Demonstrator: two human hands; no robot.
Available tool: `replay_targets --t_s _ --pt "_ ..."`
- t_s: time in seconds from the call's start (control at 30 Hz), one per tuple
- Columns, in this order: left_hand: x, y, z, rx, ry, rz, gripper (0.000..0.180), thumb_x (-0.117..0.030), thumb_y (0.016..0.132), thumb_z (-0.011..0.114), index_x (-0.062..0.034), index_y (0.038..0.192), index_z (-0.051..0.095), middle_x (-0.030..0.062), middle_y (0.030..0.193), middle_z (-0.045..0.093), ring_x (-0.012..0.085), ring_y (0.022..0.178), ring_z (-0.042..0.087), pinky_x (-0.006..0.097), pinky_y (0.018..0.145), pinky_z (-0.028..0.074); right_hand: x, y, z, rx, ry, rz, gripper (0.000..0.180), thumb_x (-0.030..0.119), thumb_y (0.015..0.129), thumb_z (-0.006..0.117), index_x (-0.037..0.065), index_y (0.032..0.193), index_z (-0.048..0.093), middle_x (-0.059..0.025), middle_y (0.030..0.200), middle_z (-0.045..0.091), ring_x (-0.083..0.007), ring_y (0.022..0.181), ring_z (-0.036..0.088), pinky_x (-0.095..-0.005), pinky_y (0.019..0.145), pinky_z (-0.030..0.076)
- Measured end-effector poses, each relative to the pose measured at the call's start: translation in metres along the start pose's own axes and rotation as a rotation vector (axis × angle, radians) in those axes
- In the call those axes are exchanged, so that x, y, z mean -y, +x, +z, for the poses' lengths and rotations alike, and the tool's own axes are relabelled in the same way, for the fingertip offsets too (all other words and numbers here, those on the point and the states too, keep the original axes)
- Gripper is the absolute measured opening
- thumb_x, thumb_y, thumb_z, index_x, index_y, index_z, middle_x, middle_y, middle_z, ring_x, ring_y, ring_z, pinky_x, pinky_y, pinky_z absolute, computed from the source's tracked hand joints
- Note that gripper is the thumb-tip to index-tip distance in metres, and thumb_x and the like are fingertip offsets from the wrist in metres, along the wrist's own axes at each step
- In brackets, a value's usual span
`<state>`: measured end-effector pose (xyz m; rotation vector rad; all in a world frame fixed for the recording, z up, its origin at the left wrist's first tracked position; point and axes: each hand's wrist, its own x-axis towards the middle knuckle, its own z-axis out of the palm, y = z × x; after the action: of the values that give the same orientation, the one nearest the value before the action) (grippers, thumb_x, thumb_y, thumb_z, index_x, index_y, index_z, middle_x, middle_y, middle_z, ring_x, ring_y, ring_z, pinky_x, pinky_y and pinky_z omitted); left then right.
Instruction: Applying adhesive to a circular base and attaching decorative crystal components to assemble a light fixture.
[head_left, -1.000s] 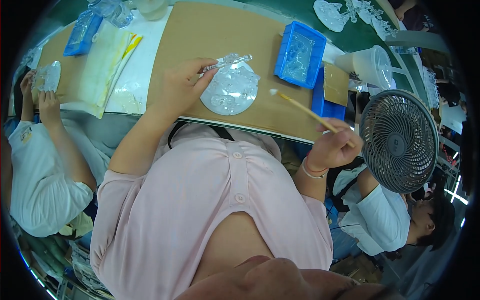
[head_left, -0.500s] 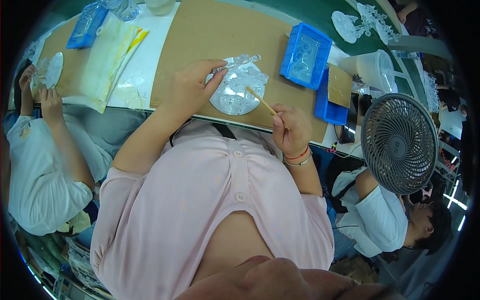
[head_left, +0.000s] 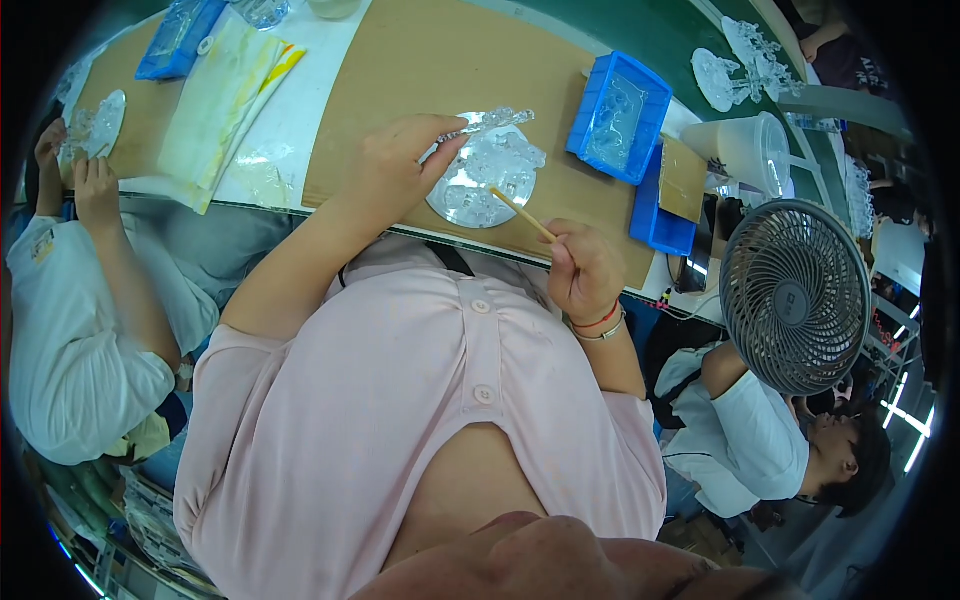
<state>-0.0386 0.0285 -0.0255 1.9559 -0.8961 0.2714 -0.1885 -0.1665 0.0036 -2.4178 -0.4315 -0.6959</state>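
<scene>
My left hand (head_left: 412,160) pinches a clear, knobbly plastic piece (head_left: 500,120) over the far edge of a round, shiny disc (head_left: 455,205). Several small clear pieces (head_left: 505,160) cluster on that disc. Between the fingers of my right hand (head_left: 588,268) is a thin wooden stick (head_left: 525,215), slanting down to the left. Its tip is over the near part of the disc, close to the clear pieces; whether it touches one I cannot tell.
Brown cardboard (head_left: 400,60) covers the table. To the right stand a blue bin (head_left: 575,140) of clear parts, a second blue bin (head_left: 660,235), a whitish tub (head_left: 735,150) and a black fan (head_left: 795,300). A co-worker (head_left: 85,330) sits left, another (head_left: 750,430) right.
The stick's tip has shifted slightly toward me across the disc. My left hand keeps its hold on the clear piece. The whole view has moved a little.
</scene>
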Motion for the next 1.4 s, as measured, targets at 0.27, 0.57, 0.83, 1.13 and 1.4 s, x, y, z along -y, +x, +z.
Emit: replay_targets --t_s 0.27,0.57,0.83,1.13,1.4 --pt "-0.003 0.002 0.001 -0.008 0.057 0.053 0.016 -0.008 0.079 0.072 -0.0047 0.095 0.069 0.0073 0.085 0.070 0.0204 0.071 0.068 0.029 0.059 0.052 -0.012 -0.011 0.033 -0.252 0.421 0.312 0.013 0.012 0.099 0.047 0.000 0.093 0.048 -0.0179 0.093 0.065 -0.0218 0.073 0.067 -0.0283 0.066 0.052" --pt "-0.006 0.003 -0.002 0.000 0.080 0.060 0.010 -0.013 0.082 0.069 -0.0071 0.090 0.066 0.0062 0.086 0.070 0.0231 0.072 0.067 0.033 0.062 0.052 -0.008 0.016 0.006 0.003 0.049 -0.070 0.007 0.006 0.093 0.054 0.001 0.090 0.050 -0.0131 0.076 0.066 -0.0211 0.065 0.066 -0.0292 0.055 0.051" --pt "-0.001 0.003 -0.004 -0.010 0.087 0.062 0.011 -0.014 0.082 0.069 -0.0069 0.090 0.066 0.0066 0.084 0.070 0.0235 0.072 0.067 0.034 0.062 0.052 0.001 0.034 0.015 -0.043 0.058 0.058 0.006 0.005 0.087 0.062 0.002 0.090 0.058 -0.0110 0.077 0.067 -0.0263 0.065 0.066 -0.0303 0.054 0.049" --pt "0.008 -0.004 0.007 0.053 0.191 0.198 0.017 -0.018 0.083 0.066 -0.0078 0.097 0.066 0.0061 0.086 0.067 0.0235 0.077 0.066 0.036 0.067 0.052 0.005 0.025 0.036 0.114 -0.096 -0.254 0.011 0.013 0.089 0.062 0.002 0.091 0.059 -0.0139 0.093 0.066 -0.0291 0.072 0.062 -0.0373 0.059 0.049" --pt "-0.004 -0.003 0.003 0.024 0.083 0.091 0.014 -0.017 0.082 0.067 -0.0084 0.093 0.066 0.0059 0.084 0.067 0.0230 0.075 0.066 0.036 0.067 0.052 -0.005 0.047 0.031 -0.017 -0.055 0.102 0.009 0.011 0.094 0.056 0.002 0.093 0.058 -0.0118 0.077 0.063 -0.0212 0.063 0.062 -0.0298 0.058 0.050"
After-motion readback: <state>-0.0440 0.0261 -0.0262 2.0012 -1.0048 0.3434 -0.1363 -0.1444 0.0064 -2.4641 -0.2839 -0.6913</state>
